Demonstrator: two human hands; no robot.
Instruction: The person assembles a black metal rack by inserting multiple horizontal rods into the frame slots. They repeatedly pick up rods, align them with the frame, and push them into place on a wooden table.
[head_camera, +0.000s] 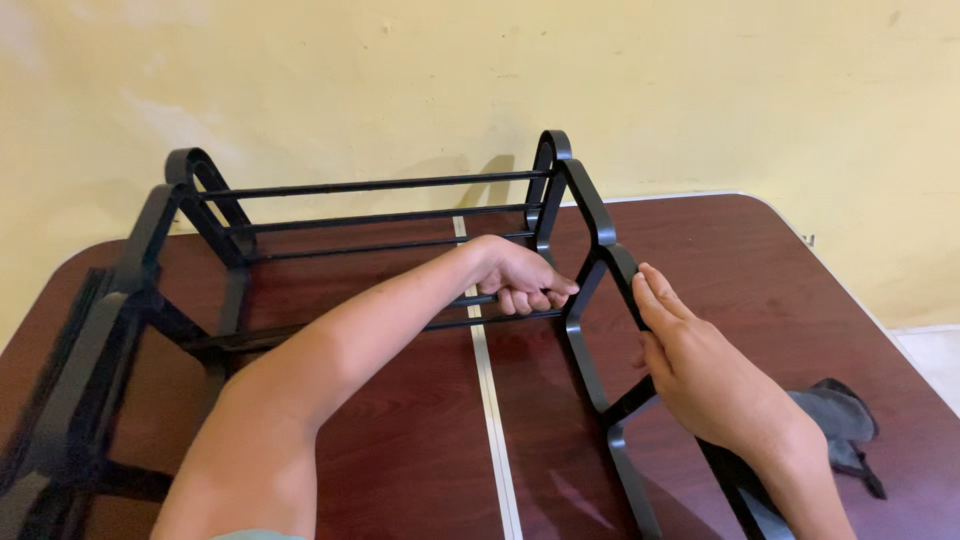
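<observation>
I am curling my left fingers (528, 298) tight around a thin black rod (470, 300) where it is meeting the right side panel, so my left hand (515, 280) is gripping it in a fist. My right fingers (655, 300) are lying straight and pressed together, flat against the outer edge of that panel (590, 300), with my right hand (700, 375) bracing it from 4 o'clock.

I am judging that the rod could slip out of its socket if the panel is tilting away under my palm, and my left fingertips could get pinched at the joint.

The rack (380, 215) is lying across the dark red table (420, 440), black and glossy, with thin rods spanning two zigzag panels. A grey cloth (845, 415) is lying at 4 o'clock.
</observation>
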